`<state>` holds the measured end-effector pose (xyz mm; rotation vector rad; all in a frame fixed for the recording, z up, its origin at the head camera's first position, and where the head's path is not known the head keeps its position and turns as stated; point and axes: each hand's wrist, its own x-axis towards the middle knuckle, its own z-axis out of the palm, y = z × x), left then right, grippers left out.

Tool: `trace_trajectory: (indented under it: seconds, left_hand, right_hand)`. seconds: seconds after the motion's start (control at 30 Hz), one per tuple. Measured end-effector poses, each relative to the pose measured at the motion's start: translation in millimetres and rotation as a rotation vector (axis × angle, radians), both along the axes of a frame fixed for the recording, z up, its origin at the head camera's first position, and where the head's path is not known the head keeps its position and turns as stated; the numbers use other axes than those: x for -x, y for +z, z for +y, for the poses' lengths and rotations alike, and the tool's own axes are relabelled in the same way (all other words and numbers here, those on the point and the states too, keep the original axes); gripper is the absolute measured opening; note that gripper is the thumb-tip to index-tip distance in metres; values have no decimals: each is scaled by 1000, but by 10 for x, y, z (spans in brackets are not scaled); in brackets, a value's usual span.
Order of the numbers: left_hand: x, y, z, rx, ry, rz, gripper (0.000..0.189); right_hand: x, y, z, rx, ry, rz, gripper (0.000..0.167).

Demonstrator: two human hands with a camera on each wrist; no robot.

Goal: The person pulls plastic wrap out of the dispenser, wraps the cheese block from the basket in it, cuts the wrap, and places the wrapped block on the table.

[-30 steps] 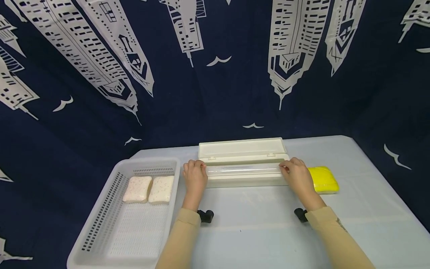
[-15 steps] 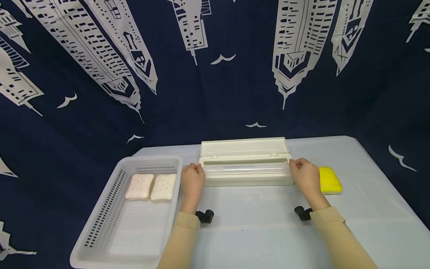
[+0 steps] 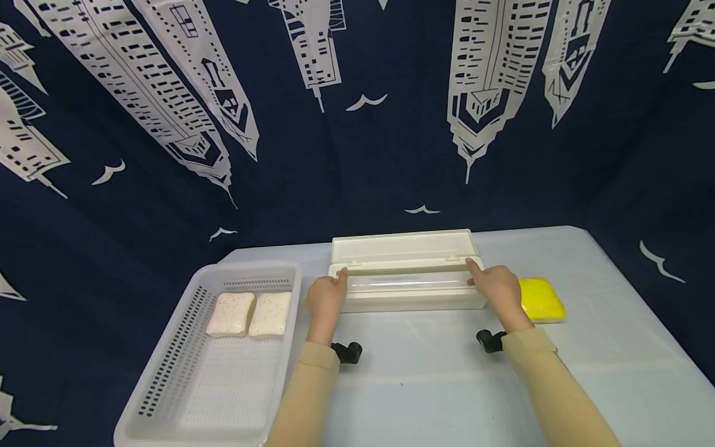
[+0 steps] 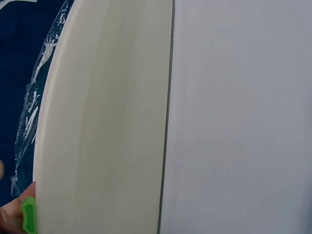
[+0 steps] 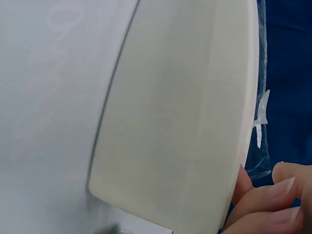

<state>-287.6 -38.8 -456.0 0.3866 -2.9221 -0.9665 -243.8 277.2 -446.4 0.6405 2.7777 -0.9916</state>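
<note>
A long cream cling film dispenser box (image 3: 413,302) stands on the table, its lid (image 3: 402,247) tipped back. Clear cling film (image 3: 410,282) lies across the opening; in both wrist views, crumpled film (image 5: 263,126) shows past the box's long edge. My left hand (image 3: 326,298) is at the box's left end, thumb raised. In the left wrist view its fingertips are beside a small green piece (image 4: 29,214) on that edge. My right hand (image 3: 499,287) is at the right end, thumb spread from the fingers. Its fingertips touch the edge of the box in the right wrist view.
A white perforated basket (image 3: 251,266) stands left of the box, holding two pale speckled slabs (image 3: 230,314) like bread slices. Just right of my right hand lies a yellow packet (image 3: 540,300). Behind the table hangs a navy cloth (image 3: 391,155) printed with buildings.
Both hands pinched at the box's ends earlier; now their thumbs are lifted away from the fingers. The right hand moved right, then back slightly left. Basket and packet stayed in place.
</note>
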Motion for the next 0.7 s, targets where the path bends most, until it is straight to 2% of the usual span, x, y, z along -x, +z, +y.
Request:
trace_trajectory:
  seconds: [0.13,0.3,0.5,0.7]
  left_hand:
    - [26,-13,12,-6,25,22,58]
    - [27,-49,5,-14,15,38,45]
    - [24,-88,-25,-73,36,125,24]
    - [22,-73,-55,-176,23,171,23]
  right_hand:
    - [46,30,2,-10,2,-26,72]
    - [28,30,-21,-13,1,-13,54]
    - [-1,0,-11,120,-48,59,41]
    - [9,-10,27,264,-69,79,37]
